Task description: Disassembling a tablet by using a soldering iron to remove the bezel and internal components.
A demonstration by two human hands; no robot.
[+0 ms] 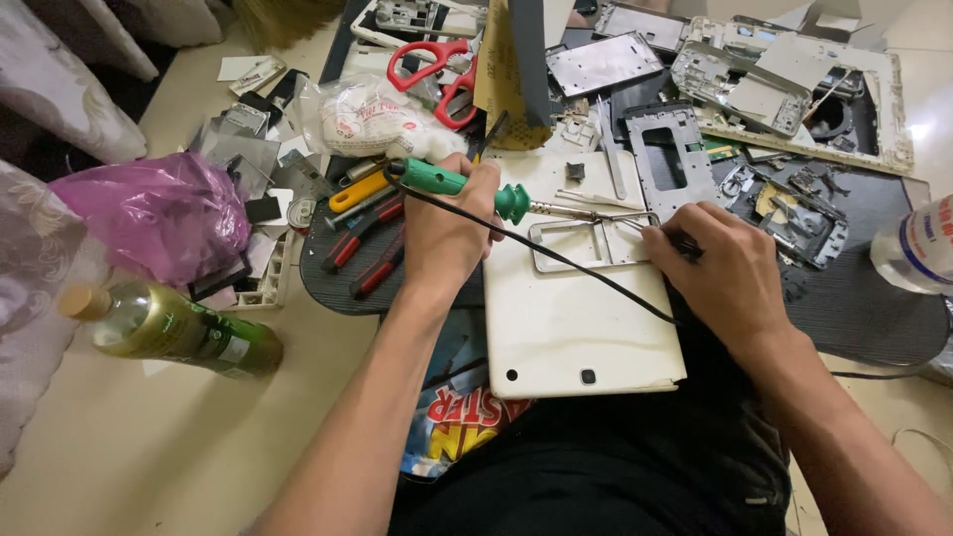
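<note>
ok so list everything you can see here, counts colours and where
soldering iron: 1, green handle, black cord, in left hand over the centre
white tablet back: 1, white, centre, under both hands
metal frame: 1, silver, lying on the tablet back
scissors: 1, red handles, top centre
plastic bag: 1, purple, left
bottle: 1, green, lying at lower left
clear bottle: 1, clear with white label, right edge
pliers: 2, red and black handles, left of the tablet back
white bag: 1, white with red print, upper centre left
taken-apart device parts: many, silver and white, top right
left hand: 1, grips the soldering iron
right hand: 1, holds a small dark tool at the metal frame
</note>
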